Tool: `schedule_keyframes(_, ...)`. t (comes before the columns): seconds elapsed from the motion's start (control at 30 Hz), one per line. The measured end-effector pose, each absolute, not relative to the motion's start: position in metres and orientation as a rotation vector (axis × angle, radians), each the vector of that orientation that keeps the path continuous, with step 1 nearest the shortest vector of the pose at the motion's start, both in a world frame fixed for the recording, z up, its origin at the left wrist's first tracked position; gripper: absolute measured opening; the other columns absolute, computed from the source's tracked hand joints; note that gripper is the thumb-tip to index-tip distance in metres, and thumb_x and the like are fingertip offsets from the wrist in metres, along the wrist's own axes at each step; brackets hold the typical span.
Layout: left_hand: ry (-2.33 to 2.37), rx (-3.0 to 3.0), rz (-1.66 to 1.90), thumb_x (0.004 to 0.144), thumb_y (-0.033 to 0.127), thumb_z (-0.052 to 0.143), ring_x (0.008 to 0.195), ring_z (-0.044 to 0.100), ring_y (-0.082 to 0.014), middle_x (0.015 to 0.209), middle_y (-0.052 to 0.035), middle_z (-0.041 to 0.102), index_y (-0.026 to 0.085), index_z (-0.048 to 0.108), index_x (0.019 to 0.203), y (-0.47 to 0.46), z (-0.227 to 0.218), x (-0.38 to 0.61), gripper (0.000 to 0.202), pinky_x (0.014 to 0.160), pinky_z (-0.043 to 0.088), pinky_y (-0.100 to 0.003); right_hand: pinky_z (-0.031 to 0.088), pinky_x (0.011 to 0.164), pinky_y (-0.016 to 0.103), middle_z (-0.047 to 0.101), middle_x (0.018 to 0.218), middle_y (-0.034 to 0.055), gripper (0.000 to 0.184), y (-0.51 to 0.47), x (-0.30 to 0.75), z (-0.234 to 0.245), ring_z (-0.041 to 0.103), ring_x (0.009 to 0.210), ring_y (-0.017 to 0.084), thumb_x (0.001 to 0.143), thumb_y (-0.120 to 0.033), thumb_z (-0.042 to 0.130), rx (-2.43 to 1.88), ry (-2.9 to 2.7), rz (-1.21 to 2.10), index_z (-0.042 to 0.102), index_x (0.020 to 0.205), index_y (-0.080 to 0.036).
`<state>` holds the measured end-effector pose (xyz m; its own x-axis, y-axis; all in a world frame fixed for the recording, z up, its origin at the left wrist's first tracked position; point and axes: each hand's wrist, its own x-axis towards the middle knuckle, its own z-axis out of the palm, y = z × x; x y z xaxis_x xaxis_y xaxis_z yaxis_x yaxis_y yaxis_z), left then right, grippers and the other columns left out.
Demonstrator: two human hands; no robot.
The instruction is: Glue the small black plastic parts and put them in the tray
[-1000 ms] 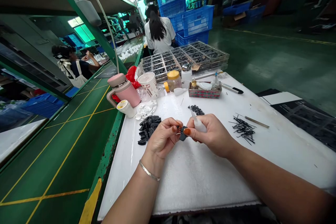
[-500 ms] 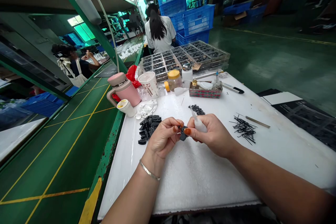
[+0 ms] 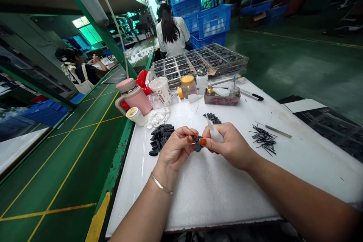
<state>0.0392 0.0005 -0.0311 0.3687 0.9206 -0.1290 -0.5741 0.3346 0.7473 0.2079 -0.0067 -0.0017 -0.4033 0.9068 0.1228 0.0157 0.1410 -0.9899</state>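
Observation:
Between my two hands is a small black plastic part (image 3: 197, 145), pinched by the fingertips of my left hand (image 3: 178, 145). My right hand (image 3: 228, 143) has a white squeeze bottle (image 3: 216, 135) tucked in its grip, its narrow tip pointing up and away. The right thumb and finger also press on the black part. Left of my hands lies a pile of similar black parts (image 3: 161, 139). Beyond the bottle tip sits a little heap of small black rings (image 3: 213, 118). To the right are thin black rods (image 3: 264, 139) in a loose bunch.
A thin metal tool (image 3: 278, 131) lies beside the rods. Along the back stand a pink flask (image 3: 137, 100), a paper cup (image 3: 160, 90), a yellow-lidded jar (image 3: 188, 87), a small box (image 3: 222, 100) and a compartment tray (image 3: 198, 60). A green conveyor (image 3: 70, 159) runs along the left.
The black part is turned very slightly between my fingertips. Otherwise both hands and the things on the table stay where they were.

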Motion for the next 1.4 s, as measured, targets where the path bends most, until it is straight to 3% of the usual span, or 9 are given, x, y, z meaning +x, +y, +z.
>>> schedule_keyframes(1.4,0.658,0.769,1.078,0.054,0.019,0.086,0.063,0.058,-0.0109,0.073,-0.0001,0.061,0.014,0.065,0.062,0.0025,-0.0287,0.0395,0.023,0.058,0.045,-0.023,0.027,0.046,0.023,0.046,0.047,-0.0036,0.035,-0.0068,0.2056,-0.0046,0.037,0.046,0.008,0.075,-0.042,0.068,-0.956,-1.546,1.446,0.055,0.058,-0.014)
